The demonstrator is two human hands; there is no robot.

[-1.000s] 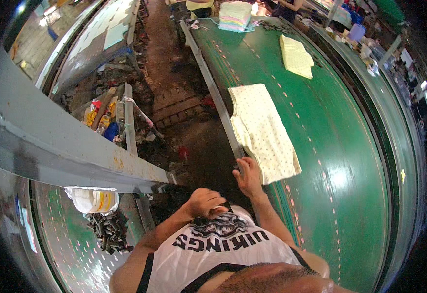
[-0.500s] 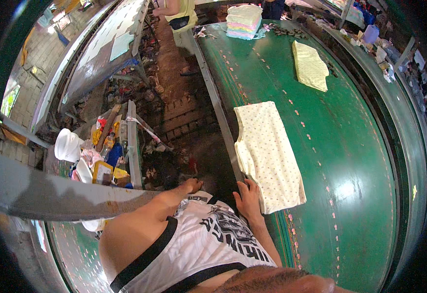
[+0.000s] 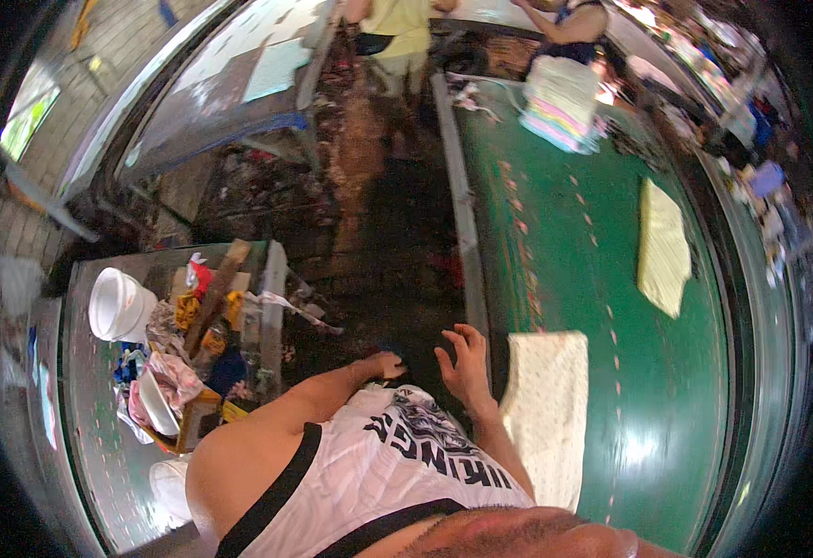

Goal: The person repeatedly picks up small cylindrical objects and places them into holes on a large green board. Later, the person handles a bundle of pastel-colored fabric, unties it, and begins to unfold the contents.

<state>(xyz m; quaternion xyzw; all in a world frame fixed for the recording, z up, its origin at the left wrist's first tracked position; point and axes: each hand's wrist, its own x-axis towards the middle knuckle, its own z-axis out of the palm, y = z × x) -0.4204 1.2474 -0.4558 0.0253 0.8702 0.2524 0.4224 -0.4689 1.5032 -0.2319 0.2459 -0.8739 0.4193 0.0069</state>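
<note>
My right hand (image 3: pixel 465 365) is raised beside the near left edge of the green table (image 3: pixel 555 279), empty, with fingers spread and slightly bent. Right of it, a folded cream cloth with small dots (image 3: pixel 551 409) lies flat on the table. My right forearm passes along the cloth's left side; whether they touch I cannot tell. My left hand (image 3: pixel 386 365) hangs in front of my body over the dark aisle, loosely open, its fingers partly hidden and nothing visible in it. A folded pale yellow cloth (image 3: pixel 663 249) lies farther along the table's right side.
A stack of folded pastel cloths (image 3: pixel 562 100) stands at the table's far end. Two people are beyond it, one in a yellow top (image 3: pixel 397 28). To my left, a cluttered stand holds a white bucket (image 3: pixel 120 305), a wooden piece (image 3: pixel 216 302) and rags. A dark aisle (image 3: pixel 378 270) runs ahead.
My view has turned left, so the table and cloths sit farther right and lower. My right hand has come away from the dotted cloth's edge. The left hand stays low before me.
</note>
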